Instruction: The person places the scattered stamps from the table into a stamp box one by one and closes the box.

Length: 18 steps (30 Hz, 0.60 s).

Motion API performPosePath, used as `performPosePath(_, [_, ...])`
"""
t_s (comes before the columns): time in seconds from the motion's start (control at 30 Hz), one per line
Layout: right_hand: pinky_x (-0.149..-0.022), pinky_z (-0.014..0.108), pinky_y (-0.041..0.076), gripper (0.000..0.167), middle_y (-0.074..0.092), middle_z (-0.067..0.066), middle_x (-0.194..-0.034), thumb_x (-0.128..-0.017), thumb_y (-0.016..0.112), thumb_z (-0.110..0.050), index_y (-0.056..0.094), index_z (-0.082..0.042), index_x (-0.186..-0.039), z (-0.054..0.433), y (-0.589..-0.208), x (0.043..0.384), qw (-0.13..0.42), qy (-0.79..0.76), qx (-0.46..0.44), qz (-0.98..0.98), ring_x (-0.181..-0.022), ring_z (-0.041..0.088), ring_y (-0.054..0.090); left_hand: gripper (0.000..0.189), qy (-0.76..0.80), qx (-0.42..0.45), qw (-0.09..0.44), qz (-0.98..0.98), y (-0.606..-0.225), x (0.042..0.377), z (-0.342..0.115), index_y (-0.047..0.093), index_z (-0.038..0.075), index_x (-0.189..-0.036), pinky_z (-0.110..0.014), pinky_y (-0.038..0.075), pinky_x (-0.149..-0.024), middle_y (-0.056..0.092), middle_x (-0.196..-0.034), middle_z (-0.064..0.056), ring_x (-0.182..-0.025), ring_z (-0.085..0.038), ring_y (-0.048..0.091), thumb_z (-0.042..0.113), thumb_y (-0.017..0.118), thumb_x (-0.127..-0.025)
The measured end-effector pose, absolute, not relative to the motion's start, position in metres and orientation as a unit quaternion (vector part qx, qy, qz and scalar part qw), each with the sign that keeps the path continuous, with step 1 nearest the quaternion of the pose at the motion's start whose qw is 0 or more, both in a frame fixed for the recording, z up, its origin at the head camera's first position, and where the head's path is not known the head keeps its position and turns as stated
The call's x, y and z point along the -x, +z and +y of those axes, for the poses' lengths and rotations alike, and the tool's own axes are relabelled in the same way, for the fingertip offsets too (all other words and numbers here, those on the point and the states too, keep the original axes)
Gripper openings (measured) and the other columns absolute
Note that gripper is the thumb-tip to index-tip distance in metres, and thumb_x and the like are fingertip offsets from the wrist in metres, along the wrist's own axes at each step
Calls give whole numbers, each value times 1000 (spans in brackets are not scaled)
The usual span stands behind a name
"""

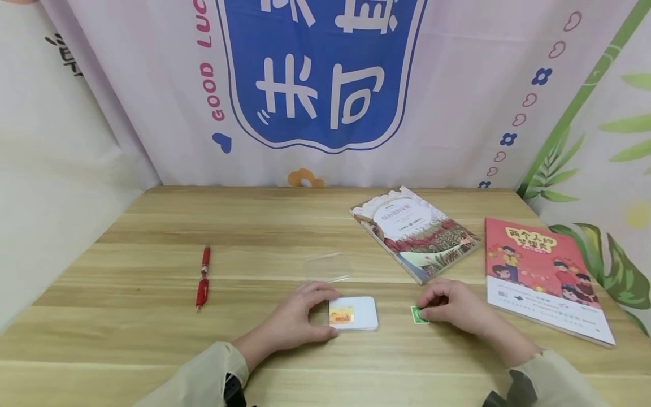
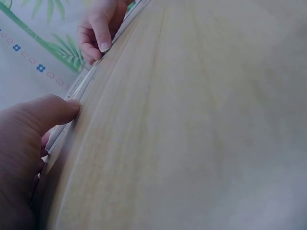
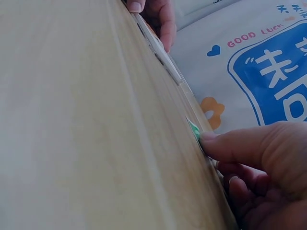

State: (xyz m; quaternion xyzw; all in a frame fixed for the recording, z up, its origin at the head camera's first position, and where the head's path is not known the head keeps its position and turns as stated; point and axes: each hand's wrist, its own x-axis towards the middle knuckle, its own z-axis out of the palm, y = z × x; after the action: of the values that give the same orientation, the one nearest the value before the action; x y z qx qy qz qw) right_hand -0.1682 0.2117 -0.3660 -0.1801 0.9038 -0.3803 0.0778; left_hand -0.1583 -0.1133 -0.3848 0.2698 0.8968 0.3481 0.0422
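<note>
A small white card stack [image 1: 365, 312] with rounded corners lies on the table, an orange picture stamp [image 1: 342, 315] on its left part. My left hand [image 1: 301, 316] holds the stack by its left end, thumb at the near edge and fingers at the far edge. To the right, my right hand [image 1: 452, 308] pinches a small green stamp [image 1: 420, 315] with a white border, low over the wood. In the right wrist view, the thumb presses on the edge of the green stamp [image 3: 194, 129], with the other fingers curled beneath.
A clear plastic sleeve [image 1: 328, 267] lies behind the left hand. Further left is a red pen [image 1: 203, 277]. An illustrated book [image 1: 414, 232] lies at the back, and a red-and-white book [image 1: 544, 277] is right of the right hand. A printed curtain [image 1: 458, 113] hangs behind the table.
</note>
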Motion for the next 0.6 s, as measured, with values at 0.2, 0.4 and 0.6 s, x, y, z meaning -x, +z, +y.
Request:
performPosePath(0.2, [-64, 21, 43, 12, 60, 1, -85, -74, 75, -21, 68, -14, -82, 212, -367, 168, 82, -394, 173, 899, -74, 9, 49, 53, 348, -267, 43, 898, -384, 158, -113, 60, 18, -120, -51, 36, -99, 51, -128, 0, -121, -22, 44, 33, 77, -72])
performPosePath(0.4, [-63, 21, 44, 13, 59, 2, -82, -74, 74, -17, 66, -11, -83, 211, -366, 168, 79, -399, 170, 898, -72, 9, 51, 53, 348, -273, 36, 896, -384, 159, -112, 60, 19, -120, -49, 37, -99, 51, -127, 2, -120, -21, 44, 32, 77, -72])
performPosePath(0.6, [-63, 21, 45, 13, 58, 0, -80, -76, 72, -12, 62, -10, -83, 204, -365, 159, 66, -390, 158, 905, -71, 8, 50, 53, 346, -276, 37, 896, -386, 158, -113, 60, 18, -120, -49, 38, -98, 51, -126, 2, -119, -20, 44, 32, 77, -72])
